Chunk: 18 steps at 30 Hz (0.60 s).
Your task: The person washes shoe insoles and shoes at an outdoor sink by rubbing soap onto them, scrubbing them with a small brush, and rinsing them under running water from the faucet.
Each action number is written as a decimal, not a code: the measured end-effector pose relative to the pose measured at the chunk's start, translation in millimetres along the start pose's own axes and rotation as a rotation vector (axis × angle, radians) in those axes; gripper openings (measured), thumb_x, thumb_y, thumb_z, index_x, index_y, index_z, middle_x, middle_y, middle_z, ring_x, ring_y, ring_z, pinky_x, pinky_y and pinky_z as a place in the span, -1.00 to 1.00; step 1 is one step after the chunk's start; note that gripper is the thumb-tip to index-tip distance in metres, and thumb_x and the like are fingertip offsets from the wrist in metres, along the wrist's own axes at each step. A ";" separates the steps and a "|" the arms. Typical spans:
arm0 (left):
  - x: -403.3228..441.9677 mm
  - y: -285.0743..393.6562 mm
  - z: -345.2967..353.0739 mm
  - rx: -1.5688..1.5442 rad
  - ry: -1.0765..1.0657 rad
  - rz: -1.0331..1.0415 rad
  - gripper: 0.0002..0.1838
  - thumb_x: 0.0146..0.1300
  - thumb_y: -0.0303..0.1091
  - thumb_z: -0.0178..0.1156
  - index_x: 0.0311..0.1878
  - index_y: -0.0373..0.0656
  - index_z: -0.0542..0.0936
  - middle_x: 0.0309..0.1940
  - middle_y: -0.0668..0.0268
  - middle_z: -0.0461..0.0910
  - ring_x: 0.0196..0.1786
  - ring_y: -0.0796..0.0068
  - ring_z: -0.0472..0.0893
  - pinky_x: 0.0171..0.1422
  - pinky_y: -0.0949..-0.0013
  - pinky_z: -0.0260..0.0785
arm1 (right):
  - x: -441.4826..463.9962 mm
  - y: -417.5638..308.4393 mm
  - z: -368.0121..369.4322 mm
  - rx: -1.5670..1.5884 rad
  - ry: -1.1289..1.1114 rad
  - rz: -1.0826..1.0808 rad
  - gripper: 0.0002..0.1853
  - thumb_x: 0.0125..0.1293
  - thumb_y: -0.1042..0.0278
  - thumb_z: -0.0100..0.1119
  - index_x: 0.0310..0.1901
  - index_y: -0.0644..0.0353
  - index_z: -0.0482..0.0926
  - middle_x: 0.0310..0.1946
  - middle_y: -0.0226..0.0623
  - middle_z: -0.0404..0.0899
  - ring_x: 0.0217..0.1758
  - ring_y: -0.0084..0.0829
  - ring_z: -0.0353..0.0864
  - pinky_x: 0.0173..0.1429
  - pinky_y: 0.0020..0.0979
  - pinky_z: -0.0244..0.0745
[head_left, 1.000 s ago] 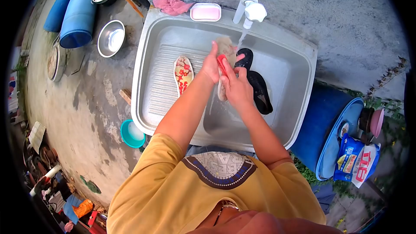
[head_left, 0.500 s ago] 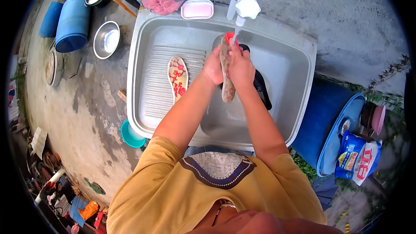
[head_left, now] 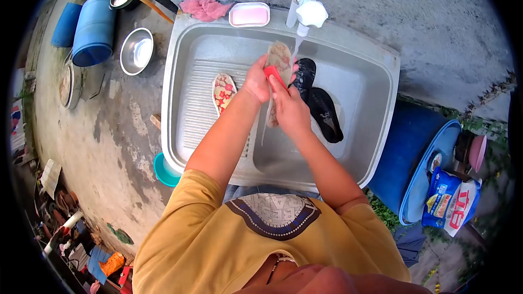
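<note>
My left hand is closed around the edge of a wet, pale shoe insole with a faded floral pattern, held over the sink divider. In my right hand is a small red brush, laid across the insole's face; its bristles are hidden. Water runs from the white faucet just right of the insole's upper part. Two black shoes, one near the stream and the other lower, lie in the basin. A second insole with red flowers rests on the ribbed drainboard, partly behind my left forearm.
On the back rim of the sink are a pink cloth and a soap dish with pink soap. A metal bowl and teal bucket stand left; a blue barrel and detergent bag are right.
The insole has turned its patterned face toward me and moved slightly left, out from under the faucet. The red brush has come down along it, and both shoes show more fully.
</note>
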State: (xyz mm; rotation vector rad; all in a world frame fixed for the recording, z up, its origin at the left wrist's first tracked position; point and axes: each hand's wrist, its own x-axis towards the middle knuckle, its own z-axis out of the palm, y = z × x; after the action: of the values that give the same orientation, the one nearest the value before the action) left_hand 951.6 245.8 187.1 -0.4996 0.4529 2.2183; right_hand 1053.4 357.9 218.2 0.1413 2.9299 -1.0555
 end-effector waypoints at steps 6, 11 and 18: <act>13.1 -12.5 3.9 -0.078 -0.029 0.067 -0.31 0.68 0.12 -0.44 0.51 -0.17 0.38 0.36 0.03 0.55 0.38 0.01 0.54 0.50 -0.08 0.38 | 44.2 3.0 -6.9 -0.079 0.060 0.133 -0.49 0.55 0.15 0.10 0.49 -0.43 0.43 -0.07 0.03 0.61 -0.10 0.08 0.74 -0.05 0.07 0.64; 6.7 21.7 1.4 -0.123 0.025 0.113 -0.28 0.68 0.17 -0.50 0.53 -0.15 0.36 0.34 0.04 0.57 0.32 0.04 0.56 0.45 -0.05 0.41 | -20.0 -13.9 -15.2 0.122 -0.148 0.020 -0.49 0.56 0.14 0.10 0.49 -0.44 0.44 -0.21 -0.02 0.56 -0.21 0.08 0.70 -0.07 0.07 0.62; 20.3 -22.6 7.3 0.003 0.202 0.277 -0.49 0.67 -0.15 -0.02 0.51 -0.24 0.35 0.36 0.11 0.53 0.23 0.25 0.57 0.29 0.19 0.52 | 33.6 38.6 19.1 0.435 0.093 0.059 -0.44 0.57 0.17 0.18 0.55 -0.12 0.36 -0.05 -0.24 0.66 -0.07 -0.30 0.70 0.00 -0.21 0.61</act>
State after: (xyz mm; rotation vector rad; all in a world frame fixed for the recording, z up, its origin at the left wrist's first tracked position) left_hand 955.4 275.9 179.9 -0.6989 0.6657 2.4403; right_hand 1023.4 377.8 177.1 0.2881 2.7010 -1.7006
